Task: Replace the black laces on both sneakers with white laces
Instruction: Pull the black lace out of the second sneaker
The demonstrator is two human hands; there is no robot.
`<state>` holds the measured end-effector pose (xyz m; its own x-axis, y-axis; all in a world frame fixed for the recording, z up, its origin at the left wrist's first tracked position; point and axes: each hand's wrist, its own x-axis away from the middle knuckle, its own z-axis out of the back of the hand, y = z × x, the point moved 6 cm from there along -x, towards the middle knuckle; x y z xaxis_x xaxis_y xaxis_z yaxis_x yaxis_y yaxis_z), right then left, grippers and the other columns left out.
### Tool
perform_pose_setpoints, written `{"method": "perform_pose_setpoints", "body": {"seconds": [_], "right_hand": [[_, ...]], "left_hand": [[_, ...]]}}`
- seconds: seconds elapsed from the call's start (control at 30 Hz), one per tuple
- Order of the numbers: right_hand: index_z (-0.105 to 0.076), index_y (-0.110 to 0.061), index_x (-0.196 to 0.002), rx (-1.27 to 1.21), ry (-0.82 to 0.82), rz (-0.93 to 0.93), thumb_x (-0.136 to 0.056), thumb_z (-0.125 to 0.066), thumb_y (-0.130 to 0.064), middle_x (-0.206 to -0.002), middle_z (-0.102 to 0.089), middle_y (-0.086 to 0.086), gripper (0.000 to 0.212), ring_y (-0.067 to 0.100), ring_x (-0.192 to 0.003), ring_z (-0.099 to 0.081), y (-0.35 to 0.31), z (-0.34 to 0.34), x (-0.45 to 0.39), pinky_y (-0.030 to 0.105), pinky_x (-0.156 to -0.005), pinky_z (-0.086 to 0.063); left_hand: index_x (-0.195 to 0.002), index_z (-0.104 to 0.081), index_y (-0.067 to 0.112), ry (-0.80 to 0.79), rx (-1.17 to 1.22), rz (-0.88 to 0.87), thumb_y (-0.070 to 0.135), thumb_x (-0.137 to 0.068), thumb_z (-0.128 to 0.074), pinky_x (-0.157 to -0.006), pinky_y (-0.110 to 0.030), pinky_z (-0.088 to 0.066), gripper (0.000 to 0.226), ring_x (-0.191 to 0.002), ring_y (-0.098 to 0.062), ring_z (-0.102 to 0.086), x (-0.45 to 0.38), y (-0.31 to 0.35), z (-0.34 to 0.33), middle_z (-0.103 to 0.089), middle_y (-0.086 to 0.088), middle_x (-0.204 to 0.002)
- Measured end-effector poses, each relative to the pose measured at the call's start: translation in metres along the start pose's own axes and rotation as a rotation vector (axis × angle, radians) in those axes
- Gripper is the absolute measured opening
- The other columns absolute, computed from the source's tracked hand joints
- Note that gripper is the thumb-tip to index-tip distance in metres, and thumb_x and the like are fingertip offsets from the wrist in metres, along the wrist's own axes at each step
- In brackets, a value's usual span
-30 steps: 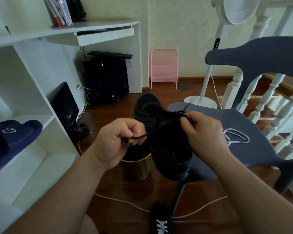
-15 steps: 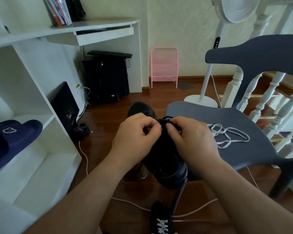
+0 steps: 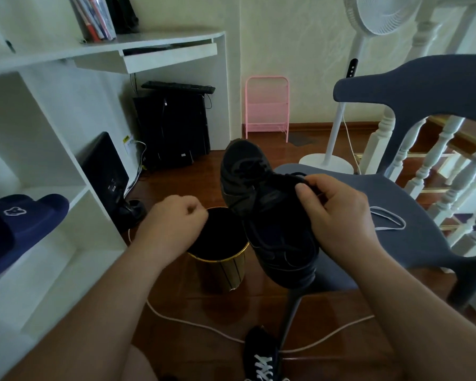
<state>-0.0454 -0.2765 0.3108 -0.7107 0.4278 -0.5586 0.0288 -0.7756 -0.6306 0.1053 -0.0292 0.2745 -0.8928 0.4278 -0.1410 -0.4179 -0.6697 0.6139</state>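
Note:
My right hand [image 3: 338,213] holds a black sneaker [image 3: 259,204] over the front edge of the grey chair seat [image 3: 423,243], toe pointing away, thumb and fingers pinched at its black lacing. My left hand [image 3: 173,224] sits to the left, above a black bin with a gold rim [image 3: 223,265]. Its fingers are curled as in a pinch, and any black lace in it is lost against the dark bin. A loose white lace [image 3: 388,218] lies on the seat to the right. The second sneaker [image 3: 261,358], laced in white, stands on the floor below.
White shelves on the left carry navy slippers [image 3: 19,218]. A white cable [image 3: 193,323] runs across the wooden floor. A fan's base [image 3: 326,163] and a pink rack [image 3: 267,105] stand behind; stair balusters [image 3: 434,160] are at the right.
My left hand has pulled away from the sneaker to the left and now hovers over the bin. The right hand has kept the sneaker and tipped its toe up.

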Motion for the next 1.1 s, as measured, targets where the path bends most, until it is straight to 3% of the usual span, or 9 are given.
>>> {"method": "perform_pose_setpoints", "body": {"seconds": [0.1, 0.2, 0.33, 0.47, 0.6, 0.7, 0.83, 1.0, 1.1], "right_hand": [[-0.070, -0.033, -0.105, -0.005, -0.013, 0.025, -0.102, -0.058, -0.037, -0.081, -0.066, -0.022, 0.013, -0.003, -0.088, -0.061, -0.006, -0.004, 0.002, 0.022, -0.065, -0.049], [-0.071, -0.030, -0.104, 0.020, -0.028, 0.070, -0.102, -0.060, -0.035, -0.079, -0.066, -0.016, 0.012, 0.005, -0.079, -0.062, -0.012, -0.010, 0.005, 0.025, -0.065, -0.048], [-0.071, -0.024, -0.104, 0.039, -0.022, 0.154, -0.101, -0.063, -0.029, -0.083, -0.063, -0.016, 0.010, 0.007, -0.077, -0.059, -0.022, -0.013, 0.008, 0.028, -0.067, -0.047], [-0.071, -0.018, -0.104, 0.101, -0.064, 0.238, -0.102, -0.060, -0.029, -0.086, -0.062, -0.007, 0.016, 0.013, -0.080, -0.057, -0.028, -0.017, 0.012, 0.037, -0.069, -0.049], [-0.074, -0.016, -0.110, 0.096, -0.063, 0.278, -0.102, -0.060, -0.030, -0.098, -0.062, -0.006, 0.021, 0.010, -0.086, -0.057, -0.035, -0.020, 0.017, 0.024, -0.072, -0.045], [-0.074, -0.015, -0.111, 0.078, -0.072, 0.278, -0.101, -0.062, -0.028, -0.101, -0.063, -0.005, 0.020, 0.012, -0.087, -0.059, -0.037, -0.025, 0.020, 0.025, -0.072, -0.046], [-0.074, -0.012, -0.109, 0.106, -0.077, 0.268, -0.100, -0.065, -0.025, -0.097, -0.065, -0.002, 0.018, 0.016, -0.084, -0.061, -0.040, -0.029, 0.021, 0.028, -0.072, -0.049], [-0.073, -0.018, -0.101, 0.192, -0.156, 0.219, -0.096, -0.066, -0.030, -0.085, -0.064, -0.003, 0.015, 0.019, -0.077, -0.059, -0.039, -0.037, 0.020, 0.039, -0.071, -0.051], [-0.067, -0.017, -0.086, 0.224, -0.133, 0.178, -0.098, -0.062, -0.029, -0.076, -0.057, -0.002, 0.017, 0.022, -0.073, -0.056, -0.031, -0.034, 0.013, 0.039, -0.065, -0.044]], "left_hand": [[-0.096, -0.061, 0.043, 0.131, -0.021, -0.038, 0.030, -0.094, -0.064, -0.082, -0.039, -0.052, 0.014, -0.096, -0.014, -0.058, 0.003, 0.014, -0.001, -0.054, 0.015, -0.100], [-0.098, -0.066, 0.042, 0.259, 0.200, -0.255, 0.046, -0.097, -0.057, -0.071, -0.027, -0.051, 0.010, -0.090, -0.004, -0.060, 0.015, 0.050, -0.001, -0.062, 0.017, -0.093], [-0.101, -0.056, 0.049, 0.138, 0.146, -0.292, 0.065, -0.085, -0.056, -0.069, -0.024, -0.044, 0.022, -0.093, 0.001, -0.054, 0.023, 0.069, -0.023, -0.053, 0.018, -0.096], [-0.105, -0.053, 0.053, 0.140, 0.149, -0.264, 0.057, -0.087, -0.062, -0.069, -0.021, -0.040, 0.020, -0.091, 0.002, -0.052, 0.020, 0.068, -0.028, -0.050, 0.018, -0.098], [-0.105, -0.068, 0.045, 0.305, 0.068, -0.350, 0.047, -0.095, -0.065, -0.068, -0.018, -0.043, 0.011, -0.089, 0.001, -0.056, 0.025, 0.075, -0.016, -0.053, 0.020, -0.094], [-0.101, -0.074, 0.042, 0.347, -0.022, -0.309, 0.047, -0.093, -0.070, -0.067, -0.022, -0.046, 0.010, -0.081, 0.002, -0.055, 0.024, 0.074, -0.015, -0.053, 0.019, -0.086], [-0.084, -0.065, 0.045, 0.204, 0.113, -0.185, 0.042, -0.094, -0.070, -0.065, -0.019, -0.039, 0.012, -0.082, 0.001, -0.056, 0.017, 0.066, -0.025, -0.056, 0.015, -0.085], [-0.062, -0.053, 0.030, -0.044, 0.597, -0.065, 0.024, -0.094, -0.051, -0.064, -0.031, -0.037, 0.032, -0.063, -0.008, -0.047, 0.016, 0.059, -0.034, -0.048, 0.010, -0.066], [-0.062, -0.046, 0.024, -0.075, 0.806, -0.073, 0.021, -0.085, -0.047, -0.062, -0.028, -0.034, 0.023, -0.062, -0.012, -0.038, 0.020, 0.063, -0.029, -0.042, 0.008, -0.065]]}}
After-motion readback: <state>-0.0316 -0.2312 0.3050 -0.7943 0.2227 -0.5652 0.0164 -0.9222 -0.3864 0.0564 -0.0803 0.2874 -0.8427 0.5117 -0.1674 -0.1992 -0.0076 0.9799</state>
